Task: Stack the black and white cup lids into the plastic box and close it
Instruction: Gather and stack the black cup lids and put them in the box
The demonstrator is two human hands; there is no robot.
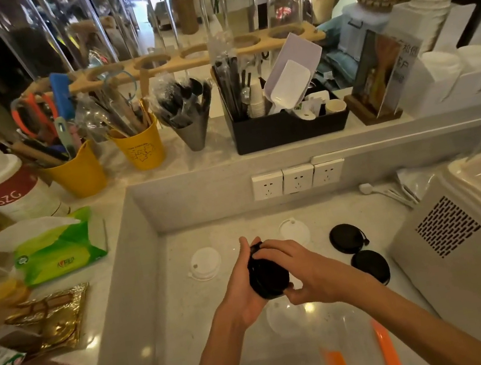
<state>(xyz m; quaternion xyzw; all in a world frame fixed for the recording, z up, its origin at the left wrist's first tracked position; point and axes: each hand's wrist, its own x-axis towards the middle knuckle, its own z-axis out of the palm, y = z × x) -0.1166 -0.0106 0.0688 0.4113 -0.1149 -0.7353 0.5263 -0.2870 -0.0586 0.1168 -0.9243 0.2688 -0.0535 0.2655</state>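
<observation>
Both hands meet over the counter on a small stack of black cup lids (269, 279). My left hand (244, 290) cups the stack from the left and below; my right hand (305, 270) presses on it from the right and above. Two more black lids lie on the counter to the right, one (348, 240) farther back and one (371, 266) nearer. White lids lie at the left (205, 263) and at the back (294, 232). A clear plastic box (294, 361) with orange clasps (389, 355) sits below my arms, with a white lid (284, 318) at its far end.
A grey machine (454, 248) with vent slots stands at the right. A raised shelf behind carries yellow buckets (78, 174) of tools, a black organiser (287, 129) and wall sockets (297, 179). Tissue pack (59, 247) and packets lie on the left ledge.
</observation>
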